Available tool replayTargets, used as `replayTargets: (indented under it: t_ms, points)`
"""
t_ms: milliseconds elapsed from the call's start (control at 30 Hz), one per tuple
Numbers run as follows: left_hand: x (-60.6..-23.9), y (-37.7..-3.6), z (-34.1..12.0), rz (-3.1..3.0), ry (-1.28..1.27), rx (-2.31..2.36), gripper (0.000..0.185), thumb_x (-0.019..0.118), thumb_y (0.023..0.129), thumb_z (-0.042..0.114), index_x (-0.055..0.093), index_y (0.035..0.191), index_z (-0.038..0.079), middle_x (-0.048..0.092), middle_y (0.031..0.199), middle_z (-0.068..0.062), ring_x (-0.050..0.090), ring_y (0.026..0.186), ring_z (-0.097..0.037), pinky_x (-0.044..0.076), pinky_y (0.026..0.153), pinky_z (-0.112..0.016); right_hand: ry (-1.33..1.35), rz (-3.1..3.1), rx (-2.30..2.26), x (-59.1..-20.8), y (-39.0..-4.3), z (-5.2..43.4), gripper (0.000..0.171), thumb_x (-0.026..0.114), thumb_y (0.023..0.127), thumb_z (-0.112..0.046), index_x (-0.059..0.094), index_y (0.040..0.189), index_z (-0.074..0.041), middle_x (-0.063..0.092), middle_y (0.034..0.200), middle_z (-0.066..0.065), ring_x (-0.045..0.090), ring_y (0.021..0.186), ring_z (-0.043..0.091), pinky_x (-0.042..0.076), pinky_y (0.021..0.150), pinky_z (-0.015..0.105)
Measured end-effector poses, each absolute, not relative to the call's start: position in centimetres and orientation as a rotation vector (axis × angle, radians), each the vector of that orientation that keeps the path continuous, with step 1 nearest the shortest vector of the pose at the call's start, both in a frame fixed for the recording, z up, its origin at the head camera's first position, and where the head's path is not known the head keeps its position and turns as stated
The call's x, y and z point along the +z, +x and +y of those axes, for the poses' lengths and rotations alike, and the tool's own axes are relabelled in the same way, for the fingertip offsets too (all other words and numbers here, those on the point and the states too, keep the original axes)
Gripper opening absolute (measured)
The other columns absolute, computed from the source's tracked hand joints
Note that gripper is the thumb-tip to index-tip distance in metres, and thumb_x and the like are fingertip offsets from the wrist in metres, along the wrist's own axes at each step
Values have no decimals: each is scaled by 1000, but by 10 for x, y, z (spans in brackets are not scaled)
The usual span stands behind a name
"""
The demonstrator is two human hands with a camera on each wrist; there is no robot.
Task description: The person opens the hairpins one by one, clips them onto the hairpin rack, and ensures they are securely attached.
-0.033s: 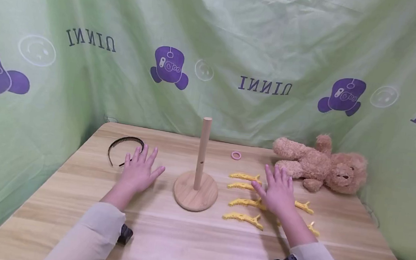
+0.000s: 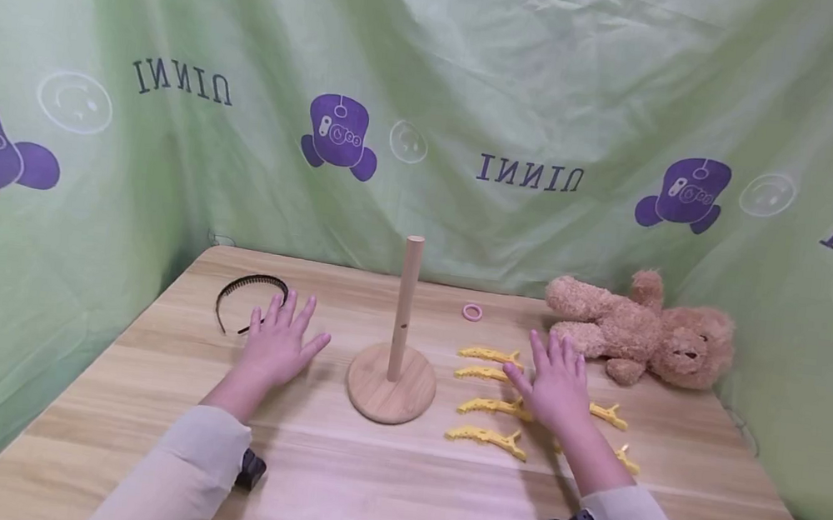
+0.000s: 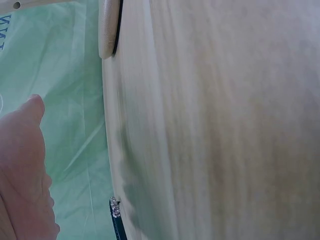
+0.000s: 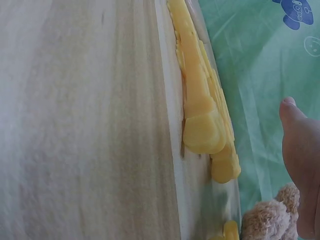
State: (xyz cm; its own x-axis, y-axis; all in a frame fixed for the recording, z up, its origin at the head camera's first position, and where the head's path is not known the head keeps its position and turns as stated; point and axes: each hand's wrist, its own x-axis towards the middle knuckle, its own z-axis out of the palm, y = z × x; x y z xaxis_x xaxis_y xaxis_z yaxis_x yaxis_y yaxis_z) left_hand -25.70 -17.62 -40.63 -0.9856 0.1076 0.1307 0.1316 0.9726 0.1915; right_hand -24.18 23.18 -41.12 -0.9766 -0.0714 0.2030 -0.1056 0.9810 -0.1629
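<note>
In the head view, your left hand (image 2: 277, 345) lay flat with fingers spread, left of centre, holding nothing, just beside the black headband (image 2: 251, 293) and left of the wooden stand (image 2: 394, 375). Your right hand (image 2: 557, 381) lay released, right of centre, over the yellow clips (image 2: 481, 407), with the teddy (image 2: 643, 330) beyond. In the left wrist view, your thumb (image 3: 25, 165) showed at lower left, off the table (image 3: 220, 125). In the right wrist view, the clips (image 4: 200, 115) filled the top centre, a fingertip at right.
</note>
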Motion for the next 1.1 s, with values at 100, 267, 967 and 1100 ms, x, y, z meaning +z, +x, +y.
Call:
replayTargets:
  t_ms: [100, 267, 967, 1100]
  points:
    - [-406, -257, -175, -2996, -189, -310, 78, 12, 79, 70, 3, 140, 22, -6, 146, -13, -10, 132, -37, -11, 103, -58, 125, -2924, 254, -409, -241, 233, 81, 25, 80, -68, 4, 140, -18, 5, 144, 21, 2, 131, 42, 1, 105, 58]
    - [-410, -256, -174, -3001, -209, -349, 76, 16, 81, 67, 4, 140, 21, -7, 145, -12, -11, 132, -35, -9, 105, -56, 125, -2922, 311, -406, -237, 234, 80, 29, 81, -65, 5, 140, -17, 7, 144, 22, 3, 131, 42, -1, 105, 57]
    - [-443, -226, -139, -2874, -352, -1308, 88, 61, 72, 50, 19, 138, 8, 22, 143, -14, 21, 130, -34, 17, 107, -50, 61, -2822, 926, -427, -191, 312, 71, 47, 84, -47, 16, 139, -13, 15, 142, 22, 20, 123, 49, 19, 92, 66]
    - [-451, -224, -133, -2833, -363, -1302, 90, 67, 66, 49, 27, 135, 6, 28, 140, -14, 24, 129, -32, 19, 107, -48, 46, -2856, 878, -435, -186, 326, 75, 50, 81, -47, 17, 139, -12, 15, 142, 24, 21, 121, 51, 19, 90, 68]
